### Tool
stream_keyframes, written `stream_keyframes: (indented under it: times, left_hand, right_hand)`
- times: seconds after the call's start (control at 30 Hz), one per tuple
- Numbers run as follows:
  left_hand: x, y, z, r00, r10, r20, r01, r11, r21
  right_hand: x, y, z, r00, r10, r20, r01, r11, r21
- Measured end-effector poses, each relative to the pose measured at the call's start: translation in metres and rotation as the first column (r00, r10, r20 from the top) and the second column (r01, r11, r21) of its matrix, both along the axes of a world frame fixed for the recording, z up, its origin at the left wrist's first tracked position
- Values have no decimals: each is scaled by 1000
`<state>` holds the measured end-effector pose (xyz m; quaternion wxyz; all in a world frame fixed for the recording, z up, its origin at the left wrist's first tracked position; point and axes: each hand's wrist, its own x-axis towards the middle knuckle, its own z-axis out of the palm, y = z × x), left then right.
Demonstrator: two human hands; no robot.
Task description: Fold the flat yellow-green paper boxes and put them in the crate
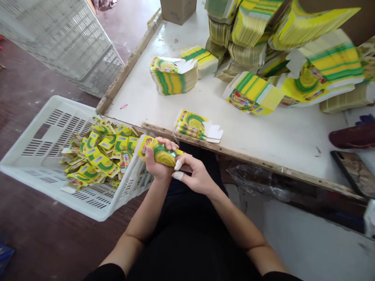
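Observation:
Wrapped around a yellow and green carton (164,155), my left hand (159,166) holds it above the table's front edge, near the crate's right rim. At the carton's right end is my right hand (195,173), its thumb and forefinger close together, with white coverings on the tips; whether they pinch anything is too small to tell. A small stack of flat cartons (193,124) lies on the white table (140,101) just beyond my hands. Many yellow and green cartons (101,156) fill part of the white crate (55,191) to the left.
Bundles of flat cartons (252,23) are piled at the back right, with smaller stacks (174,78) nearer. A phone (356,171) and a dark red object (351,134) lie at the right. Upright white crates (67,43) stand back left. A cardboard box (178,11) is behind.

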<state>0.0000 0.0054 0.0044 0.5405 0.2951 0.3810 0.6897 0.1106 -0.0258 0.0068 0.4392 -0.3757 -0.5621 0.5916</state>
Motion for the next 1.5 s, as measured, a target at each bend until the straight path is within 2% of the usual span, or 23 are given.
stream_keyframes:
  times: [0.07, 0.13, 0.27, 0.33, 0.43, 0.53, 0.6, 0.7, 0.77, 0.8, 0.87, 0.93, 0.97, 1.03, 1.13, 1.2, 1.23, 1.27, 1.33, 1.4, 1.5]
  left_hand:
    - [2, 0, -2, 995, 37, -89, -38, 999, -2]
    - [4, -1, -7, 986, 64, -156, -69, 997, -24]
    - [4, -8, -18, 967, -12, -254, -13, 995, -99]
    - [2, -12, -22, 951, -45, -307, 27, 998, -64]
    - [-4, -16, -27, 905, -3, -426, -5, 1000, -18]
    - [-10, -18, -29, 863, 45, -503, -79, 996, -46]
    - [-18, -18, -24, 861, -22, -508, -22, 997, -80]
    - [-38, -18, -7, 835, -115, -538, 108, 993, -44]
    - [-51, -18, 8, 764, -107, -636, 169, 985, 37]
    - [-56, -18, 15, 695, -102, -712, 203, 977, 58]
    - [-57, -19, 25, 494, -140, -858, 297, 955, 15]
    - [-51, -19, 27, 304, -243, -921, 387, 915, -113]
    - [-46, -19, 26, 249, -298, -922, 414, 893, -177]
    - [-37, -20, 19, 208, -374, -904, 411, 872, -266]
    - [-28, -23, 7, 218, -341, -914, 294, 916, -272]
    - [-24, -25, 1, 220, -269, -938, 258, 943, -210]
    - [-22, -25, -1, 219, -233, -948, 259, 950, -174]
    - [-19, -26, -3, 216, -202, -955, 267, 953, -141]
    - [-15, -27, -7, 215, -164, -963, 278, 955, -100]
    - [-13, -28, -11, 221, -156, -963, 275, 957, -92]
    - [-12, -31, -14, 259, -176, -950, 296, 950, -95]
  right_hand:
    - [-2, -2, -1, 1000, 20, -1, -20, 1000, 4]
    - [-5, -4, -6, 999, -10, 50, 11, 1000, -15]
    - [-4, -5, -16, 995, -67, 76, 74, 993, -92]
    - [1, -4, -18, 993, -100, 56, 107, 986, -129]
    - [8, -1, -18, 989, -147, 28, 149, 980, -131]
    - [17, 2, -15, 977, -195, 89, 201, 977, -70]
    - [25, 4, -11, 956, -239, 167, 240, 971, 15]
    - [41, 8, -3, 880, -366, 303, 281, 915, 290]
    - [50, 9, 3, 782, -484, 392, 260, 826, 501]
    - [52, 9, 6, 736, -527, 425, 226, 783, 580]
    - [51, 8, 9, 691, -543, 477, 113, 733, 671]
    - [46, 4, 11, 708, -495, 503, -16, 701, 713]
    - [43, 2, 12, 727, -472, 500, -58, 683, 728]
    - [38, -1, 11, 762, -473, 442, -31, 655, 755]
    - [36, -2, 8, 776, -560, 289, 244, 690, 681]
    - [35, -1, 4, 802, -559, 210, 403, 766, 501]
    - [33, 0, 3, 837, -516, 182, 421, 820, 387]
    - [31, 1, 1, 880, -447, 160, 396, 876, 275]
    - [27, 3, 0, 953, -275, 124, 263, 959, 107]
    - [24, 4, -1, 985, -134, 108, 132, 991, 28]
    - [22, 6, -2, 997, -38, 65, 40, 998, -40]
